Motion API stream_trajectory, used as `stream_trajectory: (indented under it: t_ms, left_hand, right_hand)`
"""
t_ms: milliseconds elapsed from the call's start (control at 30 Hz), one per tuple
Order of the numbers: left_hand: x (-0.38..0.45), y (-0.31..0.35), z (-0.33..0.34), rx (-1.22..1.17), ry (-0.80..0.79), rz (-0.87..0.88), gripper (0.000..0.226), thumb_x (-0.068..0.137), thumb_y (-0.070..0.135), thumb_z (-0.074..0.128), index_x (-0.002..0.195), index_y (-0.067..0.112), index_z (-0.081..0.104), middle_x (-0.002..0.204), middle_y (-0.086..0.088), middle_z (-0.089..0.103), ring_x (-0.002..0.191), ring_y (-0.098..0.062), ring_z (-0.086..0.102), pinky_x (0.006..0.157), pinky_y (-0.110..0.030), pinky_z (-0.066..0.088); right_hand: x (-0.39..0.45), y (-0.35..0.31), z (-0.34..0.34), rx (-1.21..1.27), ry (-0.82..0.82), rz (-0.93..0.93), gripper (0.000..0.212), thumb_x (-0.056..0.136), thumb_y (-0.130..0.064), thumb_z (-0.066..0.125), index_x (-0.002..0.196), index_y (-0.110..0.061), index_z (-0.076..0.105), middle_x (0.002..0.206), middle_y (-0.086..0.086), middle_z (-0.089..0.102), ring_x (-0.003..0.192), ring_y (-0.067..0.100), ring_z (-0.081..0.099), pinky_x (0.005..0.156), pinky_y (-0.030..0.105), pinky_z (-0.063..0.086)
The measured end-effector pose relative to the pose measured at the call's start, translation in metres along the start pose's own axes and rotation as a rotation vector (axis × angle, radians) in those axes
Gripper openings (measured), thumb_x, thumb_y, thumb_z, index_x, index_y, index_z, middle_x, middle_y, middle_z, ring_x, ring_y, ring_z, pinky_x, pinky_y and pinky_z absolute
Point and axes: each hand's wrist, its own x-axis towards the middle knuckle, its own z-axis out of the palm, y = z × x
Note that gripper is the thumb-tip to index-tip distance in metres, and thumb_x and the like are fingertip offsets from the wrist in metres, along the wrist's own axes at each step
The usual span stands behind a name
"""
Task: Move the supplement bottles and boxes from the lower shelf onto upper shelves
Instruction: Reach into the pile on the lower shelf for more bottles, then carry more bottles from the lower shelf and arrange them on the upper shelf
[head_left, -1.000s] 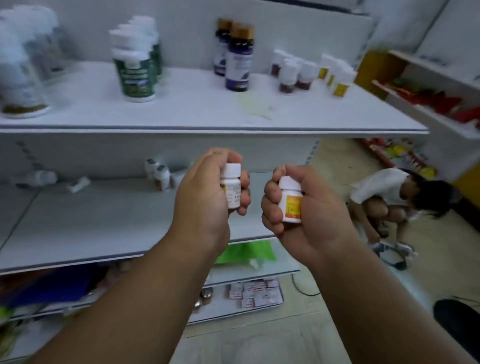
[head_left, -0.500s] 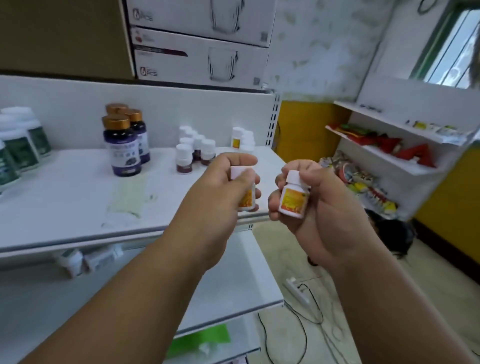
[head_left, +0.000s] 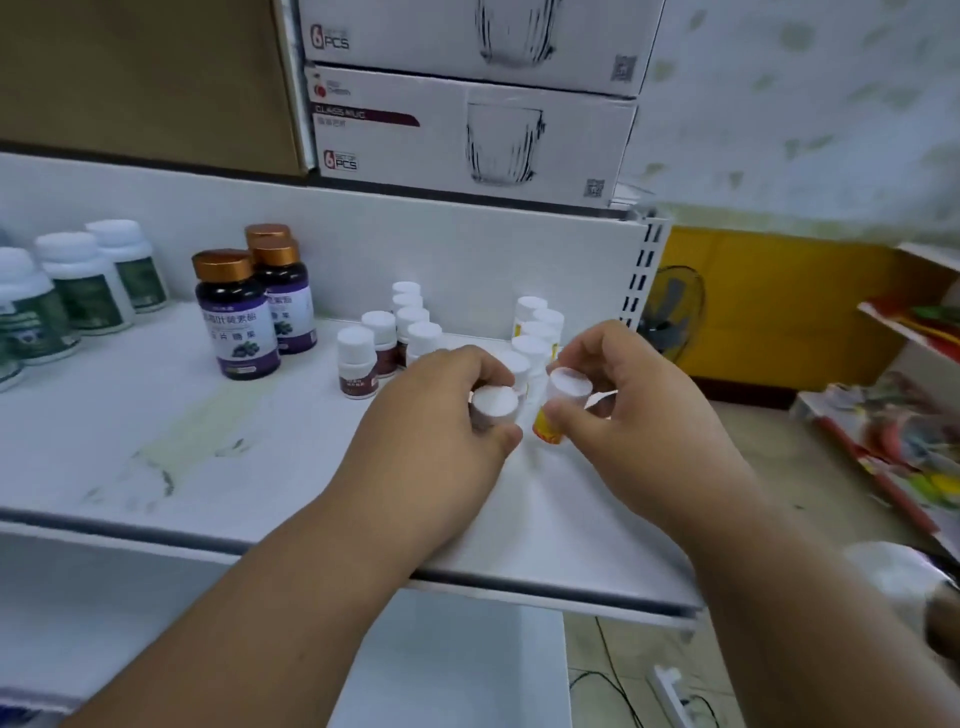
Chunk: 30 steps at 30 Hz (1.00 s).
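Each hand's fingers grip one small bottle — left hand (head_left: 441, 415), right hand (head_left: 623, 410).

glass mug boxes (head_left: 467, 130) stacked, fan (head_left: 672, 312), floor cables (head_left: 613, 691)

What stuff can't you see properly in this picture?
Head view only:
- Small white-capped bottle in the left hand: its label is covered by the fingers.
- Yellow-labelled white-capped bottle in the right hand: print blurred, partly covered by the fingers.
- Green-labelled white bottles: cut off at the left edge.
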Motion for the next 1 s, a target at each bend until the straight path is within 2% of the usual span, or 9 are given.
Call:
stream_trajectory:
  t_ms: [167,333,433,533,600,700,767,900,1000]
  left_hand:
    - [0.0,0.009,0.018,0.122,0.126,-0.034,0.038,0.08,0.035,0.073,0.112,0.039,0.053,0.107,0.017,0.051,0.085,-0.001,0.053,0.069,-0.015,0.038]
    - [-0.018,0.01,0.016,0.168,0.159,-0.096,0.047,0.079,0.044,0.073,0.113,0.046,0.042,0.106,0.024,0.048,0.088,0.012,0.049,0.068,-0.009,0.038]
    - [-0.038,0.008,0.011,0.216,0.186,-0.012,0.039,0.082,0.041,0.068,0.109,0.047,0.041,0.102,0.029,0.045,0.097,0.012,0.046,0.071,-0.008,0.038]
    - [-0.06,-0.004,0.0,0.264,0.184,0.127,0.023,0.085,0.039,0.061,0.104,0.042,0.048,0.097,0.03,0.046,0.098,0.006,0.046,0.076,-0.007,0.036]
    - [-0.075,-0.02,-0.01,0.292,0.209,0.218,0.017,0.085,0.035,0.059,0.101,0.035,0.053,0.098,0.026,0.047,0.095,0.0,0.048,0.08,-0.014,0.038]
    - [-0.109,-0.051,-0.038,0.279,0.246,0.319,0.017,0.084,0.03,0.058,0.1,0.024,0.063,0.103,0.014,0.056,0.099,-0.009,0.053,0.085,-0.031,0.042]
    - [-0.138,-0.075,-0.064,0.278,0.21,0.328,0.019,0.085,0.03,0.059,0.102,0.024,0.064,0.105,0.012,0.056,0.103,-0.009,0.054,0.086,-0.031,0.042]
    - [-0.193,-0.136,-0.116,0.386,0.028,0.206,0.027,0.085,0.043,0.056,0.111,0.035,0.058,0.11,0.02,0.052,0.104,-0.003,0.05,0.085,-0.026,0.04]
    - [-0.227,-0.18,-0.15,0.446,-0.041,0.092,0.031,0.084,0.049,0.051,0.113,0.036,0.057,0.11,0.02,0.053,0.101,-0.005,0.05,0.083,-0.028,0.042]
  right_hand:
    - [0.013,0.02,-0.001,-0.051,-0.113,-0.137,0.028,0.083,-0.027,0.072,0.099,-0.035,0.05,0.096,-0.016,0.058,0.086,0.005,0.056,0.077,0.034,0.051]
    - [0.005,0.024,-0.002,-0.089,-0.12,-0.274,0.027,0.084,-0.039,0.066,0.105,-0.037,0.049,0.111,-0.014,0.05,0.103,0.008,0.048,0.084,0.027,0.041]
    - [-0.007,0.018,-0.003,-0.177,-0.021,-0.351,0.026,0.085,-0.042,0.063,0.107,-0.033,0.053,0.114,-0.012,0.049,0.108,0.011,0.045,0.086,0.024,0.033]
    - [-0.026,0.0,-0.004,-0.127,0.023,-0.455,0.021,0.086,-0.041,0.059,0.103,-0.029,0.057,0.112,-0.012,0.053,0.108,0.008,0.047,0.086,0.018,0.034]
    - [-0.041,-0.017,0.0,-0.084,0.012,-0.507,0.02,0.087,-0.042,0.058,0.102,-0.029,0.058,0.111,-0.014,0.055,0.106,0.005,0.049,0.085,0.012,0.037]
    - [-0.069,-0.048,0.018,-0.048,-0.002,-0.514,0.019,0.088,-0.04,0.06,0.104,-0.03,0.057,0.11,-0.016,0.056,0.105,0.005,0.052,0.085,0.021,0.044]
    - [-0.092,-0.073,0.039,-0.009,-0.004,-0.535,0.018,0.089,-0.037,0.061,0.104,-0.028,0.058,0.108,-0.015,0.057,0.105,0.007,0.054,0.085,0.023,0.044]
    - [-0.14,-0.125,0.105,0.067,-0.071,-0.538,0.02,0.09,-0.037,0.059,0.107,-0.028,0.056,0.108,-0.016,0.055,0.107,0.007,0.055,0.087,0.023,0.044]
    - [-0.17,-0.152,0.153,0.05,-0.166,-0.492,0.027,0.09,-0.045,0.055,0.114,-0.033,0.053,0.113,-0.022,0.052,0.11,-0.001,0.05,0.088,0.011,0.037]
